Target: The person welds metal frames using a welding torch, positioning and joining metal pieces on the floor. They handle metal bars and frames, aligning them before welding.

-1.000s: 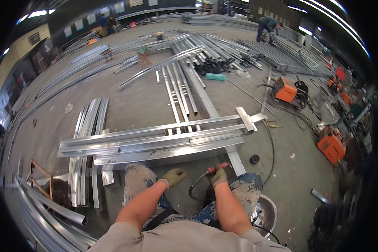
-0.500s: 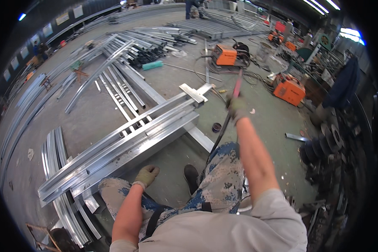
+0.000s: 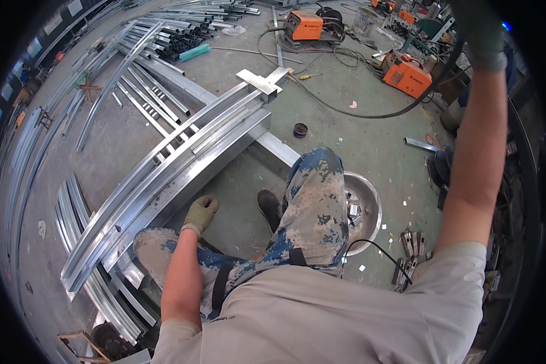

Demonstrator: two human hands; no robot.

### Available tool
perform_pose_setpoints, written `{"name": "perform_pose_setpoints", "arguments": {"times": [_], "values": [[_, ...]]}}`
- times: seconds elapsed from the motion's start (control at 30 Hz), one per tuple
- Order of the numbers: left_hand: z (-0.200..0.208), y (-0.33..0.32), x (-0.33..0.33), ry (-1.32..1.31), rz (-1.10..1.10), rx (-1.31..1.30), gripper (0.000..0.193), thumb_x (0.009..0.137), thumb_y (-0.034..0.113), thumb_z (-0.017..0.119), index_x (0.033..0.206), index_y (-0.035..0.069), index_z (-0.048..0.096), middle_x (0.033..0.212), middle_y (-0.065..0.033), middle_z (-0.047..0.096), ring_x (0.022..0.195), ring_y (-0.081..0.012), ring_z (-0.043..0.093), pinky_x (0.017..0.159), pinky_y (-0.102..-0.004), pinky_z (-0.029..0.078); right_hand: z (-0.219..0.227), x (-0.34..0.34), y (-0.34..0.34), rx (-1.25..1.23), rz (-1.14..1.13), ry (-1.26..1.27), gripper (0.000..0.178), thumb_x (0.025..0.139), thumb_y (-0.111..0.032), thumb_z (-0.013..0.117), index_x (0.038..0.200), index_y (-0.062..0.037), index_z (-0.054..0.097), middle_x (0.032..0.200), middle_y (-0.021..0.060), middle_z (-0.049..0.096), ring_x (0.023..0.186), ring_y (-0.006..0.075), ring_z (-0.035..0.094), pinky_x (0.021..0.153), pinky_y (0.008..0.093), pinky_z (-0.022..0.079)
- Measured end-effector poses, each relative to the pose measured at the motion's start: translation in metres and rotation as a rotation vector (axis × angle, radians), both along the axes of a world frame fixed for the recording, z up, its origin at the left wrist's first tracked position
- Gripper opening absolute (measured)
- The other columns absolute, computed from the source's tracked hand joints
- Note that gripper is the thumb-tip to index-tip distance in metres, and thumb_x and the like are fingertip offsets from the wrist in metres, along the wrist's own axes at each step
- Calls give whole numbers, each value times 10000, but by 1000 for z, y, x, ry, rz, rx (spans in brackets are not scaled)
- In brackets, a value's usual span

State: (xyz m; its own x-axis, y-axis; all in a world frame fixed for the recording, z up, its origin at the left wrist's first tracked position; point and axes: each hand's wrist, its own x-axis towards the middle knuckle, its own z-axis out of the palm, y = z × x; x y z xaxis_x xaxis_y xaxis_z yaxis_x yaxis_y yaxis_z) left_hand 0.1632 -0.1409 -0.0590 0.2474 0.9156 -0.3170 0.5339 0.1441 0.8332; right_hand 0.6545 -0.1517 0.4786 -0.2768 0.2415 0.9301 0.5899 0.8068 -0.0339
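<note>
Right hand (image 3: 480,37) swung up, cable (image 3: 395,114) drawn farther from steel profiles (image 3: 194,165); can't tell its grip. Left hand (image 3: 201,213) curled narrow, seemingly empty.

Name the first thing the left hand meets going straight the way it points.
Likely the nearest silver metal beam, just ahead of the left hand. Depth is unclear: if the hand is higher than the beam, it might pass over.

The left hand (image 3: 201,212) has room rightward to the shoe (image 3: 269,208); steel channels (image 3: 170,179) block it ahead.
</note>
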Motion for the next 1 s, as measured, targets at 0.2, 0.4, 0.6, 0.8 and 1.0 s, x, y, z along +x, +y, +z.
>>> {"name": "perform_pose_setpoints", "arguments": {"times": [0.2, 0.4, 0.6, 0.8, 1.0], "values": [[8, -5, -11, 43, 16, 4, 378, 1013, 351, 685, 1208, 36, 762, 1040, -115, 780, 969, -198, 713, 887, -336, 544, -194, -52, 24, -137, -361, -27, 651, 939, -155, 787, 1550, -125, 564, 1165, 199, 757, 1000, 328, 770, 858, 424, 605], [35, -20, -9, 149, 14, -79, 386, 1019, 408, 663, 1135, 53, 765, 925, -85, 742, 836, -175, 676, 812, -345, 538, -413, -66, 39, -939, -420, 98, 780, 927, -199, 782, 1634, -198, 454, 1282, 223, 714, 1055, 343, 748, 958, 432, 557], [28, -23, -14, 138, 57, -44, 378, 1007, 406, 659, 1116, 58, 759, 928, -111, 745, 859, -204, 695, 818, -358, 539, -502, -92, 78, -1221, -159, 13, 805, 910, -221, 798, 1634, -236, 447, 1391, 233, 671, 1255, 391, 674, 1057, 433, 516], [30, -27, -14, 125, 78, -104, 382, 1001, 392, 669, 1163, 60, 763, 954, -99, 750, 875, -191, 697, 816, -354, 541, -518, -111, 70, -1334, -65, 40, 714, 946, -335, 763, 1604, -248, 498, 1389, 238, 676, 1255, 398, 680, 1060, 416, 514], [29, -21, -9, 167, -1, -71, 418, 1002, 407, 679, 1212, 55, 761, 1045, -111, 778, 948, -203, 719, 871, -360, 550, -587, -98, 33, -1569, -34, 127, 706, 933, -360, 773, 1572, -173, 537, 1400, 212, 696, 1266, 344, 689, 1072, 395, 507]]}}
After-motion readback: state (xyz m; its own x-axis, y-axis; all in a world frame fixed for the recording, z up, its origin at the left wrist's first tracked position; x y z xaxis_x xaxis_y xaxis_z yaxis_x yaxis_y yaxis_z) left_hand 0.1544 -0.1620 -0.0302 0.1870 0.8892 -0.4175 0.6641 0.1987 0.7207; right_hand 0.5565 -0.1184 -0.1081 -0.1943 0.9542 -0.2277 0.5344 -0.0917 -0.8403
